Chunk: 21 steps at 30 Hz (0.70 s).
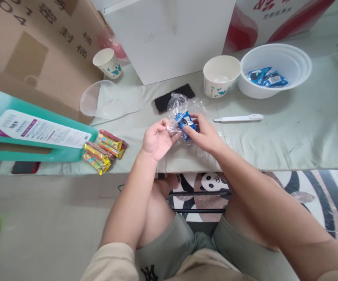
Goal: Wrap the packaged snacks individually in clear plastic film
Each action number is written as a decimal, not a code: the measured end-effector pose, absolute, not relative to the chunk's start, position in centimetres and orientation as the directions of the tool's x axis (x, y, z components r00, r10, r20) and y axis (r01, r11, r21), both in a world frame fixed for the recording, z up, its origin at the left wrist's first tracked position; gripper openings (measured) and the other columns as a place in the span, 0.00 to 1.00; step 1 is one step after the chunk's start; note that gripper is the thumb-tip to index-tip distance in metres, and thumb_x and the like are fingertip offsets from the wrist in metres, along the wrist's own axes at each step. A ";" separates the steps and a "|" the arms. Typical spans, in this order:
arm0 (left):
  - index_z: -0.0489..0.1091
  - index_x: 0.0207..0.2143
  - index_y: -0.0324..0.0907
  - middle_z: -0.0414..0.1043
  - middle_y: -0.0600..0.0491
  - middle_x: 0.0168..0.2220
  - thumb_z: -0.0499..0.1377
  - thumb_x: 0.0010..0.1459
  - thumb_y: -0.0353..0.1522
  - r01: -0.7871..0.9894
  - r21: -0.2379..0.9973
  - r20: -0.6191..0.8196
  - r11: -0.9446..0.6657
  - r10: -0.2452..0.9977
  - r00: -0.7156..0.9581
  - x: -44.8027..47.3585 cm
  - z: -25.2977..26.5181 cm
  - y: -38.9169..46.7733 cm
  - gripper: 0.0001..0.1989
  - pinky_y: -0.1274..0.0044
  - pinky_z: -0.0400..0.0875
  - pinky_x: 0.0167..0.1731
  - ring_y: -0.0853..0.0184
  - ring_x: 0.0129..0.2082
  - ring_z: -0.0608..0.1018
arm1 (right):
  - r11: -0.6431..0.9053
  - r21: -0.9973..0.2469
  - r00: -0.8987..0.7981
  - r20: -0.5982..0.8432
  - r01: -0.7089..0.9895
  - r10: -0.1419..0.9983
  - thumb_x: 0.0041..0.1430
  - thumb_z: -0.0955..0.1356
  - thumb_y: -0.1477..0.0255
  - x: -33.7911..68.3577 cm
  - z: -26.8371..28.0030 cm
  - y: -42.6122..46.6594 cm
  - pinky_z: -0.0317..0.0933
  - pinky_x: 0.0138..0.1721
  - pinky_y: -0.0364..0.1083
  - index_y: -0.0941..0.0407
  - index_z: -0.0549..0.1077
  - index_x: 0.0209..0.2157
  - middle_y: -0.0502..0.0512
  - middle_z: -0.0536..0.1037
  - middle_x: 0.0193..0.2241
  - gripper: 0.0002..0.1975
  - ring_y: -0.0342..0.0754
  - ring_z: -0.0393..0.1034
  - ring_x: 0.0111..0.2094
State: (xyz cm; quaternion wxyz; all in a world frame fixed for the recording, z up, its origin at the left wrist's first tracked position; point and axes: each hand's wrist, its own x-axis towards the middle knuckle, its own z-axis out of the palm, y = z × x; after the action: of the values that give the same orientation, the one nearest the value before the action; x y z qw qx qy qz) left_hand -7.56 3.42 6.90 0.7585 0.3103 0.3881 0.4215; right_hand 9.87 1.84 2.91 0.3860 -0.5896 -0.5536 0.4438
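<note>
My right hand (201, 132) is closed on a small blue snack packet (186, 121), thumb on top and fingers behind. Clear plastic wrap (183, 102) lies crumpled around and behind the packet. The fingers of my left hand (159, 138) pinch an edge of that wrap beside the packet. Just behind both hands lies a black phone (175, 97), partly covered by the wrap. A white utility knife (239, 118) rests flat to the right of my right hand. Several similar blue packets (267, 78) sit in a white plastic bowl (300, 64) at the back right.
A paper bowl (221, 76) stands left of the plastic bowl. On the left are a green liquid jug (40, 128), snack sticks in yellow and red wrappers (104, 150), a clear lid (97, 99) and a paper cup (108, 63). Large boxes (171, 35) line the back.
</note>
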 end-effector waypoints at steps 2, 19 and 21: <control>0.59 0.22 0.43 0.77 0.51 0.36 0.55 0.47 0.31 -0.437 0.789 -0.290 0.431 0.889 0.354 -7.2 7.4 3.3 0.05 0.67 0.77 0.48 0.60 0.44 0.81 | -0.179 -0.982 0.006 -0.179 0.055 0.984 0.54 0.71 0.55 10.0 3.0 1.9 0.68 0.48 0.56 0.52 0.65 0.58 0.58 0.78 0.45 0.32 0.55 0.74 0.44; 0.55 0.17 0.43 0.79 0.50 0.49 0.59 0.47 0.38 -0.548 0.811 -0.132 0.206 0.976 0.173 -9.4 6.0 5.2 0.16 0.65 0.78 0.45 0.49 0.63 0.71 | -0.389 -0.664 -0.043 -0.474 -0.639 0.880 0.36 0.72 0.75 13.0 5.7 2.3 0.70 0.31 0.45 0.47 0.65 0.47 0.45 0.74 0.36 0.32 0.47 0.74 0.34; 0.54 0.16 0.42 0.79 0.50 0.51 0.59 0.46 0.36 -0.569 0.802 -0.112 0.185 0.981 0.161 -9.5 5.7 6.0 0.16 0.67 0.78 0.44 0.51 0.64 0.71 | -0.388 -0.673 -0.050 -0.464 -0.630 0.885 0.35 0.72 0.75 14.3 6.1 2.1 0.69 0.29 0.44 0.48 0.65 0.46 0.46 0.75 0.35 0.31 0.48 0.76 0.34</control>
State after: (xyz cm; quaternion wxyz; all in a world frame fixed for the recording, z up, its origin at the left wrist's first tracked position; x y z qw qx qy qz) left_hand -9.47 6.03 5.67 0.6951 0.3117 0.3305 0.5572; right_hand 14.30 2.06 6.09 0.5335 -0.4362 -0.1459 0.7098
